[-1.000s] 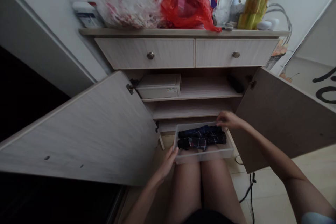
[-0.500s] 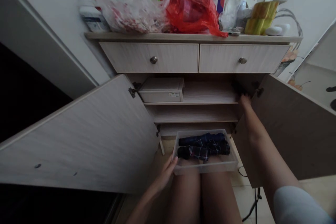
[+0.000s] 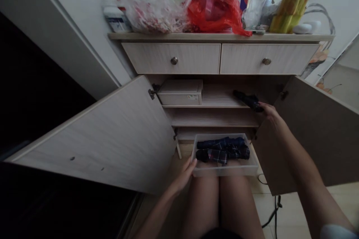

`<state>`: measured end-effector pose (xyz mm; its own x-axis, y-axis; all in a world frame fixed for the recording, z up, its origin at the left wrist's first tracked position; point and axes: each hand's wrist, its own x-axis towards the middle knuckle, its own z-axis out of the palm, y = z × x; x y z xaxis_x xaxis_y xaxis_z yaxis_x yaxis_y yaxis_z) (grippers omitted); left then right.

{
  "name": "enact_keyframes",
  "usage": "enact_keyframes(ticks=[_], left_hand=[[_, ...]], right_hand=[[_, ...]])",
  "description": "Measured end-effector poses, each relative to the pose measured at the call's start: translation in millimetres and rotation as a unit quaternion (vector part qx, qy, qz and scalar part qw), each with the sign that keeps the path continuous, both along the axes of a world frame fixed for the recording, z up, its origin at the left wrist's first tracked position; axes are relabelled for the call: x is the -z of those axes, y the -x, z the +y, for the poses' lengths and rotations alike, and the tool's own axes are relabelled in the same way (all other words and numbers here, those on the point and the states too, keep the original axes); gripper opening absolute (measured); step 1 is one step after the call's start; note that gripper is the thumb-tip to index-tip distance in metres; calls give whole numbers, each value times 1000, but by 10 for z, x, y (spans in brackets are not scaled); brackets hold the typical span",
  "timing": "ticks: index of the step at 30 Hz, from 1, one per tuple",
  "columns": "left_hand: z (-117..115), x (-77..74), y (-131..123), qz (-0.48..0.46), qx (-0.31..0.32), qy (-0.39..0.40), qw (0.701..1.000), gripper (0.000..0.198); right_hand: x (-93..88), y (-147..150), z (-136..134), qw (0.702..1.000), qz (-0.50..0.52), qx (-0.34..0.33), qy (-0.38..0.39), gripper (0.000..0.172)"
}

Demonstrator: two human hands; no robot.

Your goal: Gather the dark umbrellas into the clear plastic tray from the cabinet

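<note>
A clear plastic box (image 3: 224, 172) rests on my knees, with my left hand (image 3: 187, 171) gripping its left side. Several dark plaid folded umbrellas (image 3: 221, 143) lie in it, one showing a black end and red and white lines. At the right of the cabinet's upper shelf (image 3: 217, 99), my right hand (image 3: 269, 111) has its fingers closed on the near end of another dark folded umbrella (image 3: 248, 100). That umbrella points away to the left, over the shelf; whether it touches the board I cannot tell.
Both cabinet doors stand open, the left door (image 3: 106, 138) and the right door (image 3: 311, 138). A white drawer box (image 3: 181, 95) sits on the upper shelf's left. Plastic bags, including a red bag (image 3: 214, 3), crowd the cabinet top. A black strap (image 3: 273, 213) lies at lower right.
My right hand has drawn the dark umbrella out from the shelf's right corner, into clearer sight. My left hand keeps its grip on the box. The whole view has shifted slightly.
</note>
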<state>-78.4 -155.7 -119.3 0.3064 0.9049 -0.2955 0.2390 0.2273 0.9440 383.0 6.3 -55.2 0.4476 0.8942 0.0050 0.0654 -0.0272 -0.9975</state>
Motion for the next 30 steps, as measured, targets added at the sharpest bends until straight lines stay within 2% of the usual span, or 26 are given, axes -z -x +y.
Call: enact_keyframes(ticks=[3,7,10,12,16,19,23,30], left_hand=[[4,9,-10,-2,-4,2,1000,94],[3,37,-13,-7,-2,-3,1000,89],[-6,28,-17,-22,1,-5,1000,95],[-18,4,-23,-32,4,-8,999,96],[-47,-49,-40,-36,4,-15,999,99],[-61,-55,-47,-28,1,-16,999,96],[-65,-33,-40,-32,-1,-25,999,94],[-67,5,-26,-38,-7,-13,999,97]], right_hand=[[-18,193,-452,996,56,-56,40,30],[-83,468,-1115,977,99,-171,78,40],[-142,620,-1478,958,69,-251,121,49],[-169,706,-1622,941,17,-304,145,50],[-134,868,-1720,901,-90,-401,142,45],[-55,975,-1715,873,-163,-446,115,38],[-7,1065,-1702,843,-272,-462,47,28],[102,1093,-1639,795,-377,-476,14,35]])
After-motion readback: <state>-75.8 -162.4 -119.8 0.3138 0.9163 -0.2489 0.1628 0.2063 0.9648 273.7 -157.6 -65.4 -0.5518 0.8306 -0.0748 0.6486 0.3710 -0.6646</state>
